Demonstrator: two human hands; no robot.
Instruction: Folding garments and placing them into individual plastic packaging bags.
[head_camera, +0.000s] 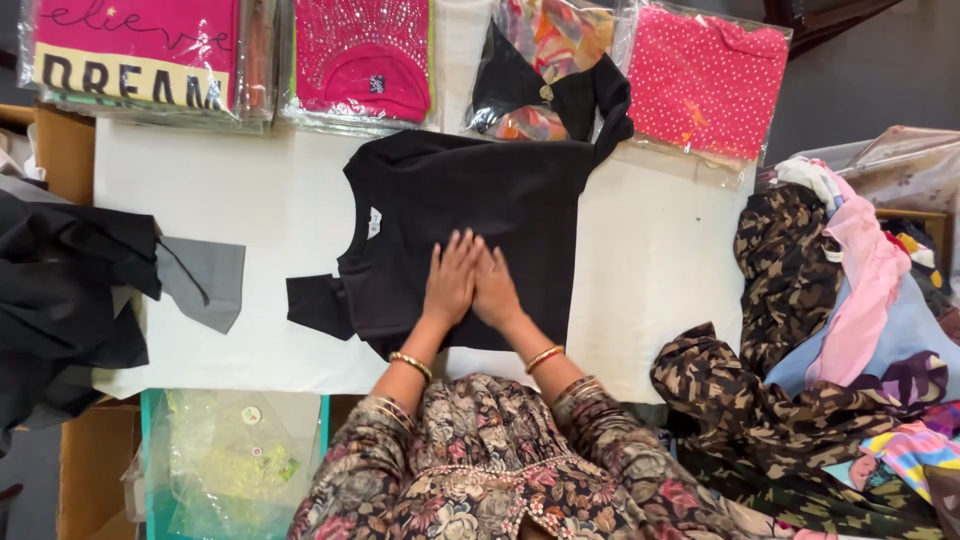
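Observation:
A black top (460, 200) lies spread flat on the white table (650, 260), its neck to the left and one short sleeve (315, 305) sticking out at the lower left. Both hands rest palm down on the garment's near half, side by side and touching. My left hand (452, 278) lies with fingers spread flat toward the far edge. My right hand (495, 290) lies right beside it, also flat. Each wrist wears a gold bangle. Neither hand grips anything.
Packed garments in clear bags line the far edge: pink ones (135, 50), (365, 55), (705, 80) and a multicoloured one (545, 60). A heap of loose clothes (840, 320) fills the right. Dark cloth (70, 290) hangs at the left. A plastic-filled box (230, 460) sits below.

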